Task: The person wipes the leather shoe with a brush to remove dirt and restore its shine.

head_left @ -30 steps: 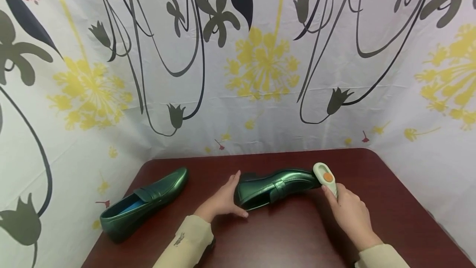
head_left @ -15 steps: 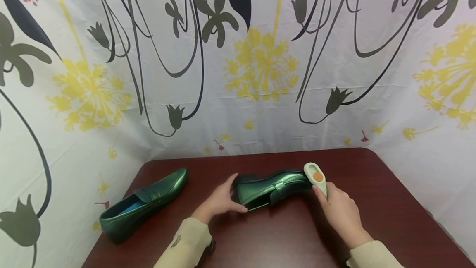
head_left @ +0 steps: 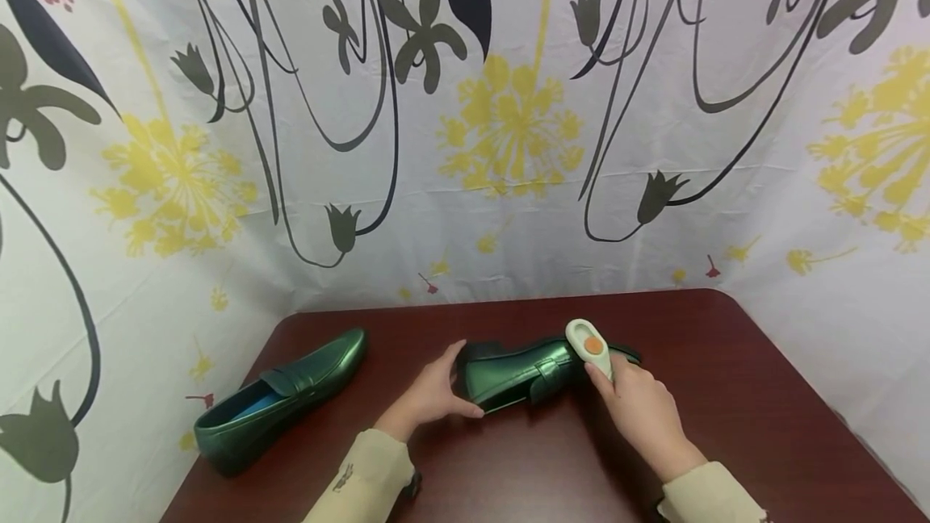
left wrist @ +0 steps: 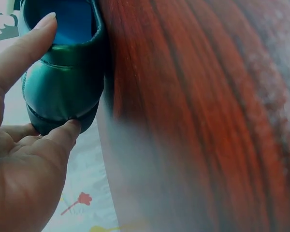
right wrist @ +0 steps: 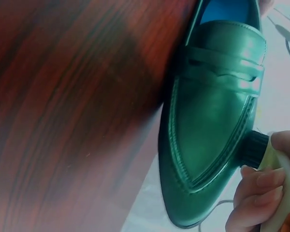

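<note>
A shiny green loafer lies tipped on its side in the head view, toe to the right. My left hand grips its heel; the left wrist view has the thumb at the blue-lined opening of the loafer and fingers under the heel. Pinched in my right hand is a small shoe brush with a pale handle and an orange oval. From the right wrist, its dark bristles meet the side of the loafer, between strap and toe.
A matching green loafer stands upright at the table's left side, its toe toward the back. The dark red-brown table ends at a flower-printed white curtain behind and on both sides.
My right hand has moved the brush left along the loafer, from the toe tip toward the strap. The left hand has closed in on the heel and stays there.
</note>
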The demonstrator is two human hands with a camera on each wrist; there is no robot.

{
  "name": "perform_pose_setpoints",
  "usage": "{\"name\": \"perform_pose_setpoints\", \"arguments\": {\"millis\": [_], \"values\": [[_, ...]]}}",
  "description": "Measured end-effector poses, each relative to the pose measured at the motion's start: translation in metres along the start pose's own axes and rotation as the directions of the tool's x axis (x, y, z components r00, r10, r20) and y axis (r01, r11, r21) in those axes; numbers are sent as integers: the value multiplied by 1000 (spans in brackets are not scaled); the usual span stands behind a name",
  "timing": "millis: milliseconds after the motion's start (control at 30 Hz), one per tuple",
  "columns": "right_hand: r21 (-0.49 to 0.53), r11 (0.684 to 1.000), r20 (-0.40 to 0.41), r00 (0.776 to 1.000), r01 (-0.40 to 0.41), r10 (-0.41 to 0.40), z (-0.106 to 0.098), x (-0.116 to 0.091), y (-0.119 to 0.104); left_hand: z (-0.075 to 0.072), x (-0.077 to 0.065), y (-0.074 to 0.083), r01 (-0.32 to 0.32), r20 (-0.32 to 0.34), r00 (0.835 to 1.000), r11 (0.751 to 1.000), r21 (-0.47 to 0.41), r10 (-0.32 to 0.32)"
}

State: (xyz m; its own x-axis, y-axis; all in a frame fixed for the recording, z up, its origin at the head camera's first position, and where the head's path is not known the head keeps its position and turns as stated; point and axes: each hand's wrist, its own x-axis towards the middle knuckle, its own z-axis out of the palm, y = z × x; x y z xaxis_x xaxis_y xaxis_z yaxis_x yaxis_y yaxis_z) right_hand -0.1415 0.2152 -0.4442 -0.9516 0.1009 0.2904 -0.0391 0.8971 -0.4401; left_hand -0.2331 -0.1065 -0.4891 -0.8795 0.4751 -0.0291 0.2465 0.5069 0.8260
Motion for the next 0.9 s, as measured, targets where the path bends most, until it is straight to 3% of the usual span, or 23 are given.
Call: {"name": "perform_pose_setpoints", "arguments": {"millis": [267,900], "values": [[-26,999,59,998,28,-26,9,-1,-19,-1,1,0,13,17,1000,1000,22,-14],[-42,993,56,992,113,-111,23,-8,-51,-1,2,0,17,29,999,1000,-4,-17]]}}
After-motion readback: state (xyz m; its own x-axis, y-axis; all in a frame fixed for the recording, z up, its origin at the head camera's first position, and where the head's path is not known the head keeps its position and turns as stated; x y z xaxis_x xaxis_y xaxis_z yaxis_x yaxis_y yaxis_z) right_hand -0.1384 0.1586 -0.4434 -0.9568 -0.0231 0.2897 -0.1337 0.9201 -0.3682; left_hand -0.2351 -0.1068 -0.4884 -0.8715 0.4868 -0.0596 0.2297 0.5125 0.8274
